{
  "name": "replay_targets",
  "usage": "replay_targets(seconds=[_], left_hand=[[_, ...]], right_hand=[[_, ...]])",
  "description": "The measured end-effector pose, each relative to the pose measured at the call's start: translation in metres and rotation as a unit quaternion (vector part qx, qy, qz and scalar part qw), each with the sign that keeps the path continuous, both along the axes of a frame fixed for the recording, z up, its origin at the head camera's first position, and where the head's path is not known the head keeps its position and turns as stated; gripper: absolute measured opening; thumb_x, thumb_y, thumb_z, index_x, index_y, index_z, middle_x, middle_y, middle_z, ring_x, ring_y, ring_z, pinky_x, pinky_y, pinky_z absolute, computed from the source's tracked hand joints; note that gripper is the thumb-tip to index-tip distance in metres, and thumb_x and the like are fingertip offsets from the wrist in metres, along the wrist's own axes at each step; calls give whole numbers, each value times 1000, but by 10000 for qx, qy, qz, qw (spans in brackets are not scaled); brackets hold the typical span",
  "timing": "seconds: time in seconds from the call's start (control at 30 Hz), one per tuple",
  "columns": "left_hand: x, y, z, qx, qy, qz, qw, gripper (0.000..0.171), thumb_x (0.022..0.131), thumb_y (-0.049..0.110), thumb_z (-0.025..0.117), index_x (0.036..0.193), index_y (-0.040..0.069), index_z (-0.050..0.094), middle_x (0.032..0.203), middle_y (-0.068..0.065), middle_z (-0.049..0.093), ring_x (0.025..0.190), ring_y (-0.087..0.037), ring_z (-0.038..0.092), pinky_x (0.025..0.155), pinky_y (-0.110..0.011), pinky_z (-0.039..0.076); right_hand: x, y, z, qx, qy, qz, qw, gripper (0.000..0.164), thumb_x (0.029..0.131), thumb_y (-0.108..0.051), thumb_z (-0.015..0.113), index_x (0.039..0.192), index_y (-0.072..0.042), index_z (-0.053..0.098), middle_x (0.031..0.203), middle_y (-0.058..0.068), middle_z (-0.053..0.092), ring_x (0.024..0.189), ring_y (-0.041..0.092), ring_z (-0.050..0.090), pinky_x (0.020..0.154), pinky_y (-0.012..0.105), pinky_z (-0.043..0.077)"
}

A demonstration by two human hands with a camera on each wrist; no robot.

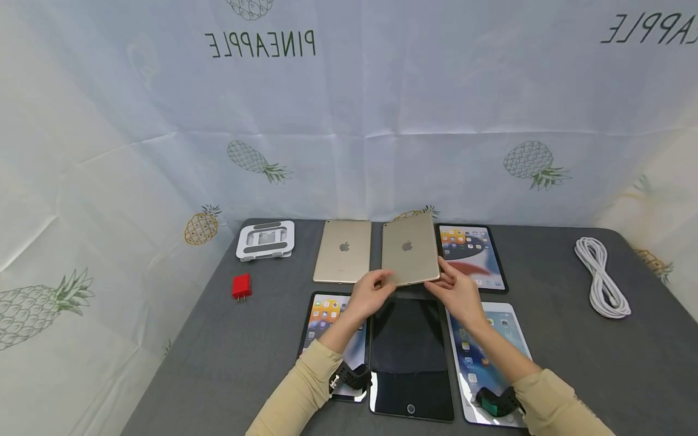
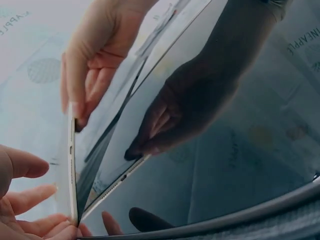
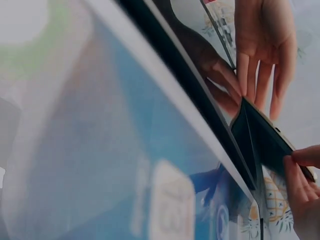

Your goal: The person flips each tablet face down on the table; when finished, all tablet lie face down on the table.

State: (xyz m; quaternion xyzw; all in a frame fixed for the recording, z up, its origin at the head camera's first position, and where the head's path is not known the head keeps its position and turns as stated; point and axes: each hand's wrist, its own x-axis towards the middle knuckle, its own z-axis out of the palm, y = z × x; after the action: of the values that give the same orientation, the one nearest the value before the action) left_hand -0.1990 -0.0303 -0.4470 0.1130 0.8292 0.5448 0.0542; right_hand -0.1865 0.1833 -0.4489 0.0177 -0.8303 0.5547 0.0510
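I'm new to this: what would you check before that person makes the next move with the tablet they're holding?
1. Right hand holding the gold tablet: ok, fingers pinch its edge.
2. Left hand in contact: ok, it touches the near-left corner.
3. Gold tablet lying flat: not ok, it is tilted.
4. Space from the other gold tablet: ok, a gap shows.
5. Gold tablet clear of the dark-screened tablet: cannot tell.
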Motion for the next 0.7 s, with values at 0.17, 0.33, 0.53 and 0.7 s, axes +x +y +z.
replay_targets(seconds=[0.17, 0.33, 0.53, 0.7], left_hand=[[-1, -2, 1, -80, 62, 11, 9999, 36, 94, 14, 62, 128, 3, 62, 129, -16, 56, 122, -30, 52, 101, -41, 46], [-1, -4, 1, -92, 76, 16, 9999, 36, 94, 15, 62, 128, 4, 62, 130, -16, 56, 120, -29, 53, 100, -42, 46], [-1, -4, 1, -171, 148, 37, 9997, 35, 94, 17, 63, 127, 5, 63, 132, -15, 55, 118, -28, 54, 98, -43, 47], [-1, -4, 0, -348, 268, 43, 9990, 35, 93, 17, 63, 125, 4, 64, 137, -17, 53, 94, -23, 53, 83, -34, 45]], right_hand=[[-5, 4, -1, 893, 83, 81, 9959, 70, 86, -10, 75, 145, 4, 40, 106, 21, 70, 93, 30, 70, 68, 18, 54], [-11, 9, -2, 1575, 204, 263, 9870, 68, 86, -14, 76, 141, 9, 43, 96, 17, 71, 85, 28, 69, 66, 30, 54], [-17, 11, -1, 1973, 96, 487, 9791, 67, 85, -16, 76, 136, 15, 45, 84, 11, 70, 63, 16, 56, 54, 28, 43], [-22, 12, -2, 2242, 60, 650, 9724, 66, 85, -15, 77, 133, 17, 46, 83, 11, 70, 60, 14, 54, 53, 28, 43]])
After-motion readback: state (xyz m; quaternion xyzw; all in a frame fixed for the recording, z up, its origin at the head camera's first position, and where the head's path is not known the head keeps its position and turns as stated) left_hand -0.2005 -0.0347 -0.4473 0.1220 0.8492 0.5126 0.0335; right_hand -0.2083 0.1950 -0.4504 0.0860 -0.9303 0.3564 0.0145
